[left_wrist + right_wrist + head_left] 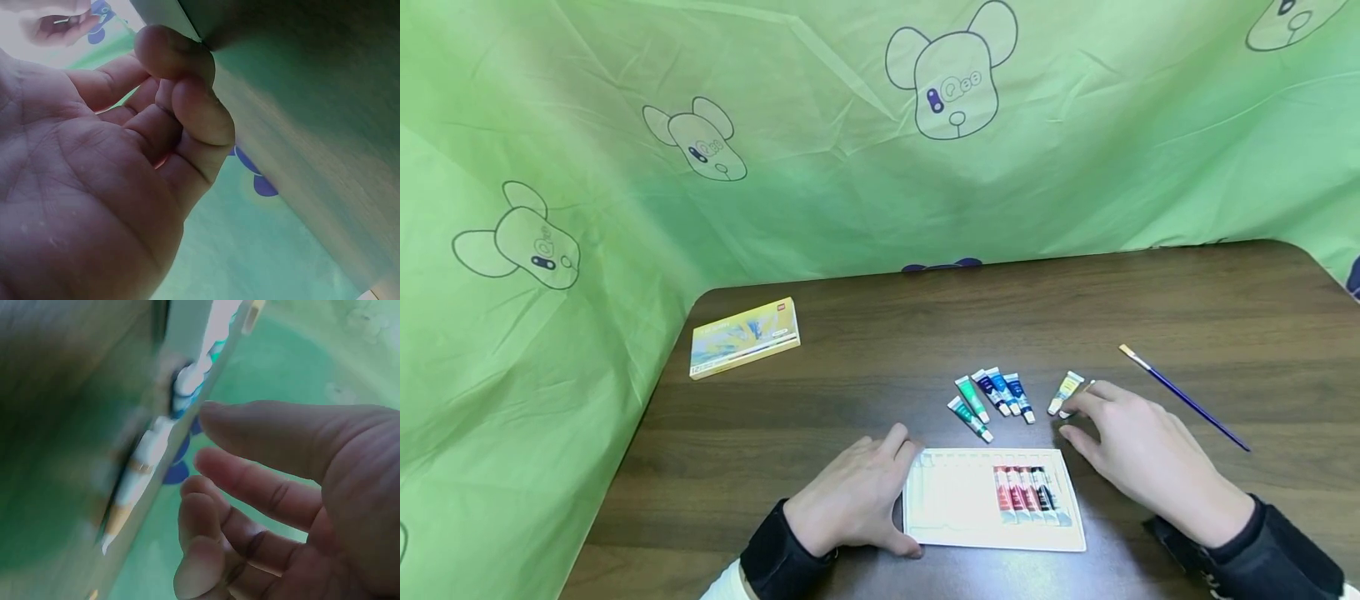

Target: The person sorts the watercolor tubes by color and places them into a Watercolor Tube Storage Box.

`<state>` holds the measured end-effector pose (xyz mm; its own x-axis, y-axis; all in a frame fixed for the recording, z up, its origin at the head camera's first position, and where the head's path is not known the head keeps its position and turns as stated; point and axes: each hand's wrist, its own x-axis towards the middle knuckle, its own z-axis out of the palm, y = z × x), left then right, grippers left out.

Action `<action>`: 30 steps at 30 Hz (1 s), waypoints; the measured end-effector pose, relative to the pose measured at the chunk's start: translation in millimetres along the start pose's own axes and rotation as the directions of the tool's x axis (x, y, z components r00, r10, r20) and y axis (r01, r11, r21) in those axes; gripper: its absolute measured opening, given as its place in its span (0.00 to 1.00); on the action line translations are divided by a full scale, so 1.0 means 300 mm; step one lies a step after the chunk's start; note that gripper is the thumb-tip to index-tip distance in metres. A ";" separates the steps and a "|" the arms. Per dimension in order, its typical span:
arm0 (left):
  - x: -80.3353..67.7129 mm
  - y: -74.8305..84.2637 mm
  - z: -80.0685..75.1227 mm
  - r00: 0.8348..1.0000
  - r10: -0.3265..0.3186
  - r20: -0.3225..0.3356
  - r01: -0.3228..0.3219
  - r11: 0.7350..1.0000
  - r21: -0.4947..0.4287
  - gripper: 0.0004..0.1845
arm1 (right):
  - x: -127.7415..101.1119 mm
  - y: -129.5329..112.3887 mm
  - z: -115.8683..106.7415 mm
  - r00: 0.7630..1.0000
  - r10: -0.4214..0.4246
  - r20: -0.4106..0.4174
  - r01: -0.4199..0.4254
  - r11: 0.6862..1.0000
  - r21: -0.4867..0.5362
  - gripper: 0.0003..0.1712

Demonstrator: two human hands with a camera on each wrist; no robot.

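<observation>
A white tray (958, 500) lies near the table's front edge, with several red and dark paint tubes (1028, 493) in its right half. My left hand (895, 492) rests palm down against the tray's left edge, fingertips (187, 106) touching it. Behind the tray lie loose green tubes (970, 407), blue tubes (1002, 392) and a yellow tube (1065, 392). My right hand (1070, 419) hovers beside the yellow tube, its relaxed fingers (250, 481) over another tube (140, 478) and holding nothing.
A yellow paint box (745, 337) sits at the back left of the dark wooden table (865, 392). A purple-handled brush (1183, 398) lies to the right of my right hand. Green cloth with bear prints (951, 71) hangs behind and to the left.
</observation>
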<state>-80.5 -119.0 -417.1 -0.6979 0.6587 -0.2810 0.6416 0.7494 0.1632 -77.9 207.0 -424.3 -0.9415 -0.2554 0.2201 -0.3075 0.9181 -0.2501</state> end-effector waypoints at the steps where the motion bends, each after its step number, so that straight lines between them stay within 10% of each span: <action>1: -0.001 0.000 0.001 1.000 0.003 -0.006 -0.003 1.000 0.003 0.55 | 0.002 0.008 0.000 1.000 0.006 0.004 -0.006 1.000 -0.003 0.14; 21: -0.005 -0.001 0.004 1.000 0.015 -0.023 -0.015 1.000 0.010 0.53 | 0.017 0.113 0.016 0.982 -0.158 -0.103 0.150 0.986 -0.078 0.13; 30: -0.004 -0.002 0.003 1.000 0.018 -0.023 -0.017 1.000 0.008 0.53 | 0.017 0.129 -0.004 0.997 -0.065 0.042 0.067 0.997 -0.049 0.13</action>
<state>-79.7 -120.3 -417.7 -0.6938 0.6732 -0.2558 0.6563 0.7373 0.1603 -94.6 241.5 -431.6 -0.9245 -0.3272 0.1957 -0.3628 0.9127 -0.1877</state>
